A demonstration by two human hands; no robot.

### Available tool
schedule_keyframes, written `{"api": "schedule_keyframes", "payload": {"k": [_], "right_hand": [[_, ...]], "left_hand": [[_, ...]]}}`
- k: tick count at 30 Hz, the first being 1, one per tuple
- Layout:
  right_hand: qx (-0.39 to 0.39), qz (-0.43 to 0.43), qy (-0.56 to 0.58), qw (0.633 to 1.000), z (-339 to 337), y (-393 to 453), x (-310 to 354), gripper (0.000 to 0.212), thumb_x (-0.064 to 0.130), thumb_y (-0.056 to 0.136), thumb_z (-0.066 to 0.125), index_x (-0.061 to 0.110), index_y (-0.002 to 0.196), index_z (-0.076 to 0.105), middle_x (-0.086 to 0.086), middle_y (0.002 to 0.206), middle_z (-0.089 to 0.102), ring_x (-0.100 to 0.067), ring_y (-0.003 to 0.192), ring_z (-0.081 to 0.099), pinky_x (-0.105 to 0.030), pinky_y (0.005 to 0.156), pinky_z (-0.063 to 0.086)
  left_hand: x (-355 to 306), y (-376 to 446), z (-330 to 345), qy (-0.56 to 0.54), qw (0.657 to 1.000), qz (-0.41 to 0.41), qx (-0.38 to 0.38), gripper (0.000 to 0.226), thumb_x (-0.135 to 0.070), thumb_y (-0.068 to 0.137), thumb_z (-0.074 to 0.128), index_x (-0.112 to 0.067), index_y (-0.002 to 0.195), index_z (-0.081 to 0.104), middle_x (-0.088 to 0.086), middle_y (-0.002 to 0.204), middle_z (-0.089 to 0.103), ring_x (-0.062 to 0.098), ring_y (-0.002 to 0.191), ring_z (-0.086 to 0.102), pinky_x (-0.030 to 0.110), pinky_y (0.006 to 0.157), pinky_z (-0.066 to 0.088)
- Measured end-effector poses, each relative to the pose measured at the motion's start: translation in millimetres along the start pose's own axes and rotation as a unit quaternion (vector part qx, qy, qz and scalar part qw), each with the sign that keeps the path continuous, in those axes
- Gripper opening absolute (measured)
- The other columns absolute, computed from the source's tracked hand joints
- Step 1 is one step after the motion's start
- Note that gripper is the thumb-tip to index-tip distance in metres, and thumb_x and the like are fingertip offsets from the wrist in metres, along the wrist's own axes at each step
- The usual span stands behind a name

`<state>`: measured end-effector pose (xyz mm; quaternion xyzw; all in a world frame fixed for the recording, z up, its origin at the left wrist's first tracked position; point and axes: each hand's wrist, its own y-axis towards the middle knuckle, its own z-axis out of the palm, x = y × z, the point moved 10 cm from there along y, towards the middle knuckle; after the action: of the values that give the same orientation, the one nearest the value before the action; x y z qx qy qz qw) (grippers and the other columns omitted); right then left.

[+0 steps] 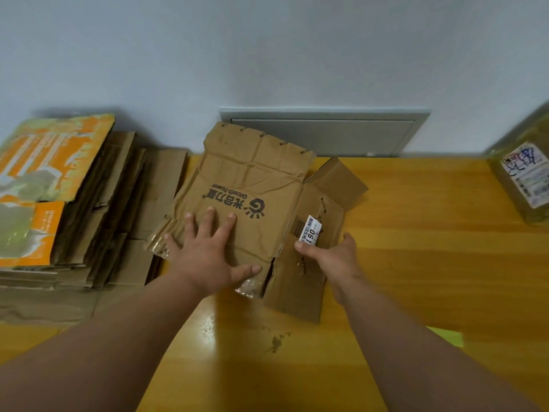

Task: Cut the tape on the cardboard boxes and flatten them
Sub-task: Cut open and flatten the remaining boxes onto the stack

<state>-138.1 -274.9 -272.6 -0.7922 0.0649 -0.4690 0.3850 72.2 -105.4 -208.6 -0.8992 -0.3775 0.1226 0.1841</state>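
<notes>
The printed cardboard box (pixel 246 200), already opened out, lies on the yellow wooden table (pixel 416 263) just beside the stack of flattened cartons (pixel 89 203) at the left, its far flaps reaching toward the wall. The left hand (pixel 208 251) presses down on the main panel with fingers spread and straight, palm flat. The right hand (pixel 332 257) pinches the side flap (pixel 323 209) near its white barcode label (pixel 310 233), thumb on top and fingers curled beneath. The step in hand looks like the final flattening: the flap stands a little raised, so it is best folded along its crease while the left palm keeps the panel from sliding. Pressing near the fold, not the middle, should stop the creased board springing back. Another taped box (pixel 525 179) waits at the far right.
</notes>
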Motion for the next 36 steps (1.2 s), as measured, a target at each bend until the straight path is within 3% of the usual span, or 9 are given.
{"api": "schedule_keyframes", "payload": {"k": [6, 10, 15, 18, 22, 27, 31, 34, 36], "right_hand": [[-0.006, 0.025, 0.012, 1.000, 2.2, -37.8, -33.2, 0.104, 0.038, 0.051, 0.097, 0.020, 0.129, 0.030, 0.005, 0.116, 0.051, -0.018, 0.103, 0.051, -0.036, 0.090, 0.047], [-0.062, 0.027, -0.095, 0.993, -32.0, -56.2, -61.8, 0.044, 0.034, 0.075, 0.082, 0.019, 0.102, 0.051, 0.009, 0.087, 0.057, -0.012, 0.076, 0.058, -0.035, 0.074, 0.052], [-0.300, -0.113, -0.062, 0.945, -128.1, -61.6, -21.8, 0.050, 0.020, 0.085, 0.069, 0.012, 0.131, 0.050, -0.010, 0.126, 0.053, -0.032, 0.112, 0.055, -0.049, 0.090, 0.048], [-0.130, -0.164, -0.110, 0.972, -96.5, -43.5, 6.3, 0.043, 0.023, 0.091, 0.062, 0.022, 0.133, 0.052, 0.007, 0.126, 0.055, -0.022, 0.118, 0.053, -0.046, 0.098, 0.047], [0.002, -0.152, -0.106, 0.983, -71.6, -53.8, -2.4, 0.026, 0.031, 0.090, 0.060, 0.008, 0.098, 0.067, -0.020, 0.093, 0.065, -0.035, 0.077, 0.058, -0.041, 0.065, 0.043], [0.240, 0.002, 0.027, 0.970, -39.6, -76.0, -49.6, 0.022, 0.036, 0.084, 0.057, 0.025, 0.085, 0.076, 0.004, 0.086, 0.075, -0.021, 0.086, 0.064, -0.035, 0.079, 0.051], [0.184, 0.038, 0.096, 0.977, -53.9, -55.2, -44.8, 0.031, 0.031, 0.098, 0.043, 0.021, 0.115, 0.068, -0.001, 0.098, 0.075, -0.021, 0.096, 0.060, -0.034, 0.080, 0.044], [0.167, -0.034, 0.166, 0.971, -46.7, -51.6, -2.8, 0.030, 0.032, 0.098, 0.052, 0.037, 0.127, 0.058, 0.004, 0.121, 0.068, -0.020, 0.112, 0.062, -0.042, 0.098, 0.045], [0.200, -0.102, 0.166, 0.960, -30.8, -59.7, 29.7, 0.042, 0.031, 0.094, 0.055, 0.044, 0.134, 0.051, 0.010, 0.125, 0.065, -0.017, 0.114, 0.062, -0.039, 0.094, 0.050]], "left_hand": [[-33.4, -2.2, 0.6, -0.001, 0.999, 0.006, 0.033, 0.150, -0.105, 0.041, 0.034, -0.020, 0.155, -0.012, 0.000, 0.162, -0.023, 0.021, 0.147, -0.027, 0.069, 0.115, 0.000], [-44.4, -6.6, 18.5, 0.023, 0.998, 0.042, 0.041, 0.147, -0.096, 0.046, 0.056, -0.033, 0.148, -0.029, -0.007, 0.151, -0.042, 0.017, 0.142, -0.034, 0.069, 0.113, -0.007], [-52.3, -4.9, 20.9, 0.056, 0.993, 0.094, 0.038, 0.134, -0.093, 0.052, 0.057, -0.048, 0.140, -0.034, -0.017, 0.142, -0.044, 0.020, 0.142, -0.035, 0.069, 0.110, -0.008], [-58.6, -6.0, 18.1, 0.079, 0.989, 0.116, 0.046, 0.131, -0.089, 0.056, 0.061, -0.052, 0.133, -0.039, -0.018, 0.144, -0.044, 0.020, 0.143, -0.034, 0.068, 0.112, -0.007], [-61.8, -10.9, 10.8, 0.109, 0.986, 0.116, 0.044, 0.126, -0.072, 0.068, 0.071, -0.054, 0.140, -0.031, -0.014, 0.158, -0.030, 0.022, 0.148, -0.022, 0.060, 0.117, 0.001], [-60.0, -15.3, 3.6, 0.120, 0.988, 0.077, 0.068, 0.111, -0.038, 0.082, 0.072, -0.059, 0.144, -0.018, -0.011, 0.159, -0.025, 0.031, 0.146, -0.003, 0.054, 0.115, 0.021], [-71.9, -14.0, -2.1, 0.004, 0.994, 0.033, 0.107, 0.080, -0.025, 0.094, 0.054, -0.050, 0.153, 0.007, -0.007, 0.164, -0.013, 0.034, 0.149, -0.002, 0.049, 0.119, 0.015], [-89.8, -12.7, -13.2, -0.118, 0.988, 0.007, 0.095, 0.057, -0.051, 0.101, 0.039, -0.033, 0.154, 0.028, 0.003, 0.166, -0.001, 0.036, 0.150, -0.003, 0.050, 0.120, 0.005], [-99.5, -15.0, -17.5, -0.204, 0.973, -0.020, 0.104, 0.074, -0.070, 0.093, 0.034, -0.023, 0.151, 0.038, 0.008, 0.165, 0.008, 0.036, 0.151, -0.002, 0.055, 0.120, 0.004]]}}
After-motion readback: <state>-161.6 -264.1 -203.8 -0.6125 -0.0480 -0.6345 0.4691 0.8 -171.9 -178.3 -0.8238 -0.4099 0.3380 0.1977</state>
